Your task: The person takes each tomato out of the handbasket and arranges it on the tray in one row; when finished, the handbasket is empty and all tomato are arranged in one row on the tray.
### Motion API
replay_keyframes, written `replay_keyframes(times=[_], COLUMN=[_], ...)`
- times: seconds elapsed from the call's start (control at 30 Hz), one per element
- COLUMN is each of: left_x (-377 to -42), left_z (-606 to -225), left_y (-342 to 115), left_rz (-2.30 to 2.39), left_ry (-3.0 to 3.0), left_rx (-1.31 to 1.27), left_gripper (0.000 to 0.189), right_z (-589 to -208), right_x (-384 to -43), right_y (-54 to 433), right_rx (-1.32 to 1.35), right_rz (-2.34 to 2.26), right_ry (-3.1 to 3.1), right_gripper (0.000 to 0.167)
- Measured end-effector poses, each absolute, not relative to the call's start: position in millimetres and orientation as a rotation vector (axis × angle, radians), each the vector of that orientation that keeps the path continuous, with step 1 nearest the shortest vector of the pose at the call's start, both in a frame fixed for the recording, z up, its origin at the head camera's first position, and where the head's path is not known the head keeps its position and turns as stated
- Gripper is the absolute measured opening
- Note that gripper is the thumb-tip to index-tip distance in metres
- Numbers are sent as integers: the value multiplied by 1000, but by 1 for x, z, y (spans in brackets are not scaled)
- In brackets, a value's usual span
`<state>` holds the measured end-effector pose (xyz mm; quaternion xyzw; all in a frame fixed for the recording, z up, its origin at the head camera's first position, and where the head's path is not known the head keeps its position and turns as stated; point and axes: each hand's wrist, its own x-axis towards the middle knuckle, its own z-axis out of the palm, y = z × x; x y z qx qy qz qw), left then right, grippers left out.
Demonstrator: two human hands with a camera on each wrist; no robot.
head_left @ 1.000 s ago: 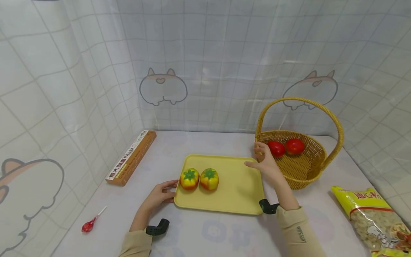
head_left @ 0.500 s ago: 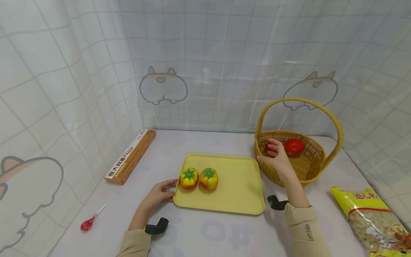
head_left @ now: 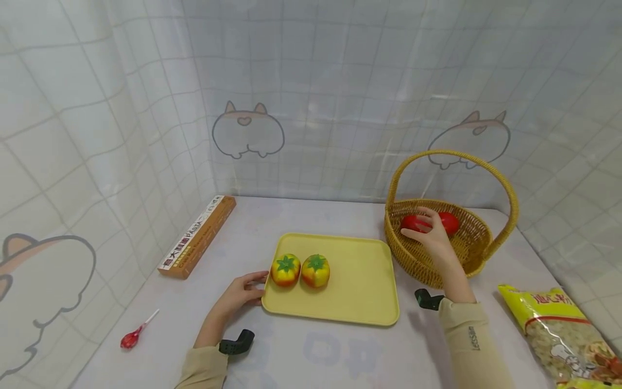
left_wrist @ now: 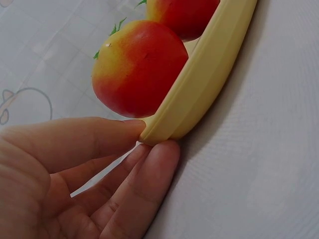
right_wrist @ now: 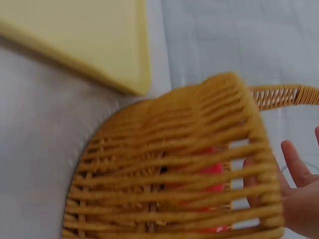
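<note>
Lollipop and pasta box lie at left, apparently unused. The left hand pinches the left edge of the yellow tray; two tomato-like fruits sit on its left half. At right, two red fruits lie in the wicker basket beneath the right hand, spread wide, contact uncertain. Fruit handling appears partway: these two are not yet lifted.
</note>
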<state>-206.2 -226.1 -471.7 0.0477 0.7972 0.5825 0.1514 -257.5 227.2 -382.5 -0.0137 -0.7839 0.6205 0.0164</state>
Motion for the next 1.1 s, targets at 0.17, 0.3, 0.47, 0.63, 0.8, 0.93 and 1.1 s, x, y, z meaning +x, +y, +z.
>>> replay_keyframes(times=[0.17, 0.3, 0.47, 0.63, 0.8, 0.93, 1.1], left_x=[-213, -214, -213, -214, -214, -213, -213], left_z=[-487, -488, -488, -490, -490, -490, -490], left_y=[-231, -231, -231, -231, -231, -231, -231], left_rz=[1675, 1681, 1676, 1682, 1684, 1681, 1677], left_ry=[2294, 2294, 2306, 2307, 2307, 2307, 2309], left_rx=[139, 130, 133, 137, 138, 138, 142], left_gripper=[56, 57, 56, 55, 55, 56, 56], right_z=[-384, -384, -385, -385, -382, -377, -372], right_x=[-264, -271, -279, -288, -291, -292, -296], right_y=[233, 235, 238, 241, 243, 245, 249], right_rx=[-46, -76, -104, -107, -121, -120, -130], right_rz=[1908, 1919, 1925, 1945, 1939, 1925, 1914], right_ry=[-2441, -2442, -2459, -2444, -2459, -2472, -2480], right_gripper=[84, 87, 87, 83, 83, 85, 88])
